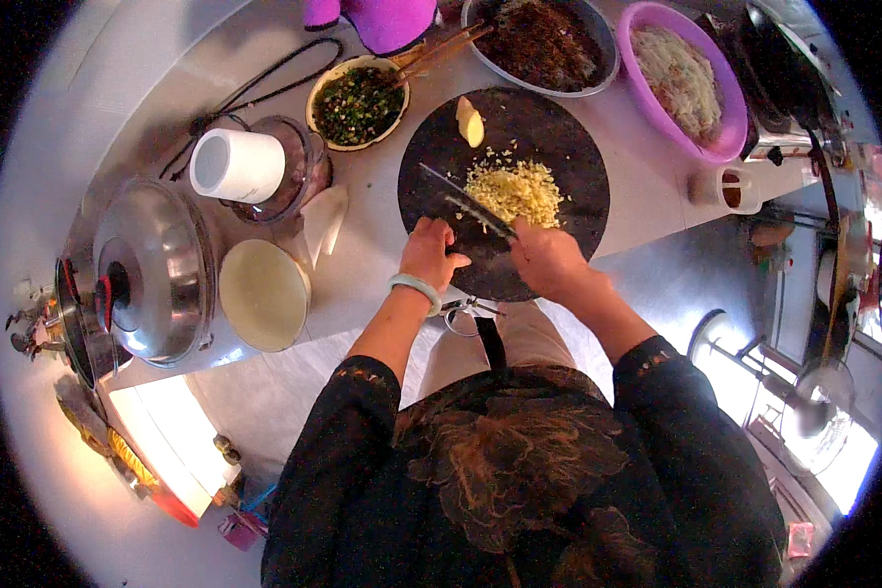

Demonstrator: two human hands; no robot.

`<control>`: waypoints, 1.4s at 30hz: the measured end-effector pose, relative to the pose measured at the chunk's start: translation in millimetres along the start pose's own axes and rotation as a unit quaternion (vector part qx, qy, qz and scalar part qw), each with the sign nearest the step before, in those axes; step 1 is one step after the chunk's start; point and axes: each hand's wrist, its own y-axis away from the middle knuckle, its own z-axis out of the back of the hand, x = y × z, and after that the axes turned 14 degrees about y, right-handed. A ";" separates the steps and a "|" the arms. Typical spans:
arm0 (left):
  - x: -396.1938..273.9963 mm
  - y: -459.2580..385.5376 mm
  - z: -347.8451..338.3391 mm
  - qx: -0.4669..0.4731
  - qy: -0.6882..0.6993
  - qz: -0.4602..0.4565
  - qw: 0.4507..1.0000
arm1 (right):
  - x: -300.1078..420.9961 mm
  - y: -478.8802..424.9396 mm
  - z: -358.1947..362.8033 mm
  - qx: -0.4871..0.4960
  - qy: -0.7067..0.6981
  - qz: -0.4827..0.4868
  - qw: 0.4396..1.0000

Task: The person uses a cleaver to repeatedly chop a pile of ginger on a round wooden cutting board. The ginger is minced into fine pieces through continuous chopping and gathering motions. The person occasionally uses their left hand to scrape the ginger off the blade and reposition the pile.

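My right hand [551, 257] grips the handle of a kitchen knife [478, 209], its blade slanting up and left over a round dark cutting board [485, 275]. A pile of chopped ginger [518, 192] lies just beyond the blade. Farther back on the board rests a cut piece of ginger root [470, 123], its pale face showing. My left hand [430, 253] is at the board's near left edge, fingers bent and thumb apart, with nothing visible in it. A pale bangle circles that wrist.
Left of the board are a bowl of chopped greens [360, 103], a chopper with a white motor top [239, 165], a cream bowl [264, 294] and a lidded metal pot [154, 272]. Behind stand a basin of dark food [540, 44] and a purple basin of pale shreds [676, 81].
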 end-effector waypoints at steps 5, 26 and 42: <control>13.0 -1.4 -6.2 -0.012 -0.003 -0.035 0.999 | 19.2 -3.5 -12.3 -0.021 -0.088 -0.047 0.995; 15.7 -6.7 -7.2 0.000 0.018 -0.027 0.999 | -19.9 0.0 -4.5 -0.022 -0.061 -0.103 0.993; 18.7 -5.0 -8.1 -0.013 0.021 -0.033 0.999 | -29.8 1.1 6.9 -0.063 -0.043 -0.075 0.994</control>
